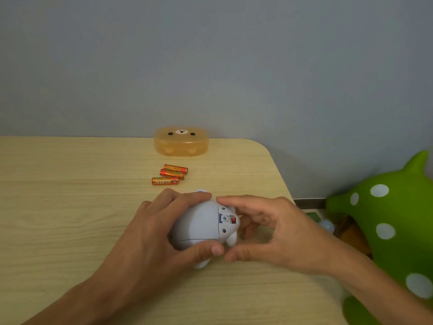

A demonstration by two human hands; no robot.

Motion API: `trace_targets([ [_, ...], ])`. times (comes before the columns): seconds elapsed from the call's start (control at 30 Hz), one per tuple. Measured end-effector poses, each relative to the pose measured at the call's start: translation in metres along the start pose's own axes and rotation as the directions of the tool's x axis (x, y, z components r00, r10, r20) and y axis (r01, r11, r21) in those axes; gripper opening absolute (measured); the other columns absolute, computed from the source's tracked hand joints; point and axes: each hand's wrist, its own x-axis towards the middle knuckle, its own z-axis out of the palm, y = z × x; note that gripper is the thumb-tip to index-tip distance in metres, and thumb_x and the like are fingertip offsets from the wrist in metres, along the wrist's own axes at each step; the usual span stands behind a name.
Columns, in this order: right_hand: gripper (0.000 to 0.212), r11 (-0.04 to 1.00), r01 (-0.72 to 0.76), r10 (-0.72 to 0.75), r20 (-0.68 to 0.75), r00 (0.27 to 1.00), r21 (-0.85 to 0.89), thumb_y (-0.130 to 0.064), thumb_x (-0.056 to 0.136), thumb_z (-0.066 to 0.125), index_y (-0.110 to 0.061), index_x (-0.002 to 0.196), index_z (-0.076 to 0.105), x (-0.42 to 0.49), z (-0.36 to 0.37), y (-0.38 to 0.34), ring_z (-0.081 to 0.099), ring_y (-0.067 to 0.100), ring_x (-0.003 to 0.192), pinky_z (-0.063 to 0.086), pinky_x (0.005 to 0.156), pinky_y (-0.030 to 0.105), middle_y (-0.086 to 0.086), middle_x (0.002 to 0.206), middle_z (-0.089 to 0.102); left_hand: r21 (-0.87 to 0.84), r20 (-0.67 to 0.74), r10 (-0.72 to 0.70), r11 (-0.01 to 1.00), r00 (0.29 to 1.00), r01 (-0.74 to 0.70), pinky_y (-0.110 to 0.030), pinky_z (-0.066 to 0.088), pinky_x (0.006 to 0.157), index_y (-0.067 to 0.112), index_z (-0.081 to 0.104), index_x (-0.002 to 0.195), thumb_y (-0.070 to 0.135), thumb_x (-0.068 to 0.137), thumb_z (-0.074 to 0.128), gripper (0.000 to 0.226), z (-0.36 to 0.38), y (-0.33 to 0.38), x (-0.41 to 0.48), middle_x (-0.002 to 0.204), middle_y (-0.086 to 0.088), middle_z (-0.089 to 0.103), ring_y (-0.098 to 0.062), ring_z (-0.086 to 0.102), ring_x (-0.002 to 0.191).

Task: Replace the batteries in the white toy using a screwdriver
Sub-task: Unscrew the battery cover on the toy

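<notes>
Centrally, both hands are gripping the white toy (201,227) low in frame on the worktop (58,207): left hand (152,233) wrapping its body, right hand (276,228) pinching the switch end (underside up). Three batteries (170,174) are lying just above.

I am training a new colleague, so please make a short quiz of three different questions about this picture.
1. How many batteries lie on the table?
2. True or false: a screwdriver is visible.
3. Which holds the white toy? A) left hand only B) both hands C) neither

Key:
1. Three, between the toy and the orange box.
2. False.
3. B: the left hand grips its body, and the right hand touches its end.
</notes>
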Motion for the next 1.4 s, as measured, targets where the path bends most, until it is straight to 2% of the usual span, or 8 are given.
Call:
trace_targets([
  [0.13, 0.068, 0.999, 0.008, -0.006, -0.042, 0.999, 0.042, -0.013, 0.081, 0.092, -0.031, 0.142, 0.066, -0.003, 0.003, -0.003, 0.08, 0.009, 0.103, 0.062, 0.099, 0.04, -0.012, 0.117, 0.083, 0.115, 0.025, 0.067, 0.991, 0.997, -0.07, -0.034, 0.048, 0.092, 0.052, 0.049, 0.143, 0.092, 0.081, 0.05, 0.073, -0.009, 0.005, 0.004, 0.142, 0.019, 0.045, -0.007, 0.051, 0.117],
  [0.23, 0.061, 0.994, 0.058, -0.055, -0.042, 0.998, 0.094, -0.003, 0.085, 0.086, -0.028, 0.138, 0.07, -0.001, 0.005, -0.004, 0.08, 0.024, 0.102, 0.062, 0.095, 0.05, 0.001, 0.113, 0.083, 0.175, 0.102, 0.263, 0.944, 0.959, -0.278, -0.035, 0.043, 0.094, 0.046, 0.054, 0.141, 0.071, 0.098, 0.049, 0.05, -0.018, 0.014, 0.013, 0.142, 0.008, 0.045, -0.009, 0.044, 0.124],
  [0.5, 0.06, 0.99, 0.057, -0.057, -0.005, 0.998, 0.131, 0.0, 0.085, 0.083, -0.028, 0.136, 0.072, -0.001, 0.006, -0.006, 0.077, 0.031, 0.102, 0.06, 0.093, 0.052, 0.006, 0.111, 0.082, 0.181, 0.258, 0.403, 0.872, 0.878, -0.454, -0.026, 0.047, 0.077, 0.037, 0.06, 0.12, 0.061, 0.1, 0.054, 0.032, -0.027, 0.02, 0.029, 0.118, 0.011, 0.049, -0.01, 0.051, 0.101],
  [0.63, 0.046, 0.993, 0.048, -0.048, -0.006, 0.999, 0.11, 0.001, 0.083, 0.081, -0.029, 0.119, 0.077, -0.001, 0.007, -0.007, 0.077, 0.029, 0.095, 0.06, 0.09, 0.054, 0.004, 0.101, 0.081, 0.137, 0.315, 0.42, 0.867, 0.851, -0.479, -0.025, 0.044, 0.072, 0.037, 0.056, 0.109, 0.057, 0.094, 0.064, 0.026, -0.028, 0.024, 0.039, 0.11, 0.017, 0.044, -0.008, 0.045, 0.094],
  [0.87, 0.048, 0.99, 0.033, -0.032, -0.01, 0.999, 0.136, -0.006, 0.085, 0.086, -0.026, 0.128, 0.075, -0.001, 0.01, -0.009, 0.078, 0.026, 0.094, 0.061, 0.089, 0.053, -0.001, 0.104, 0.084, -0.003, 0.287, 0.432, 0.893, 0.855, -0.45, -0.025, 0.049, 0.072, 0.04, 0.05, 0.112, 0.053, 0.096, 0.067, 0.026, -0.04, 0.019, 0.036, 0.117, 0.02, 0.046, -0.008, 0.055, 0.099],
  [1.1, 0.061, 0.989, 0.019, -0.016, -0.022, 1.0, 0.148, -0.007, 0.086, 0.086, -0.024, 0.142, 0.067, -0.006, 0.01, -0.003, 0.078, 0.009, 0.11, 0.061, 0.1, 0.033, -0.016, 0.118, 0.083, -0.063, 0.211, 0.403, 0.915, 0.891, -0.399, -0.031, 0.06, 0.084, 0.039, 0.059, 0.125, 0.045, 0.088, 0.079, 0.042, -0.075, 0.006, 0.038, 0.132, 0.021, 0.062, -0.016, 0.069, 0.114],
  [1.23, 0.06, 0.988, 0.055, -0.045, -0.069, 0.997, 0.143, -0.003, 0.086, 0.085, -0.046, 0.125, 0.069, -0.008, 0.009, -0.004, 0.079, 0.018, 0.101, 0.062, 0.093, 0.042, -0.015, 0.115, 0.084, -0.184, 0.097, 0.352, 0.926, 0.931, -0.331, -0.03, 0.059, 0.099, 0.033, 0.066, 0.131, 0.034, 0.084, 0.08, 0.048, -0.081, 0.014, 0.053, 0.132, 0.014, 0.07, -0.011, 0.073, 0.116],
  [1.4, 0.06, 0.987, 0.033, -0.019, -0.094, 0.995, 0.155, -0.004, 0.084, 0.087, -0.038, 0.131, 0.07, -0.014, 0.007, 0.001, 0.078, 0.021, 0.095, 0.063, 0.087, 0.036, -0.014, 0.112, 0.084, -0.146, 0.109, 0.27, 0.956, 0.957, -0.253, -0.034, 0.057, 0.104, 0.035, 0.068, 0.134, 0.024, 0.086, 0.083, 0.051, -0.058, 0.024, 0.124, 0.128, 0.006, 0.068, -0.01, 0.072, 0.115],
])
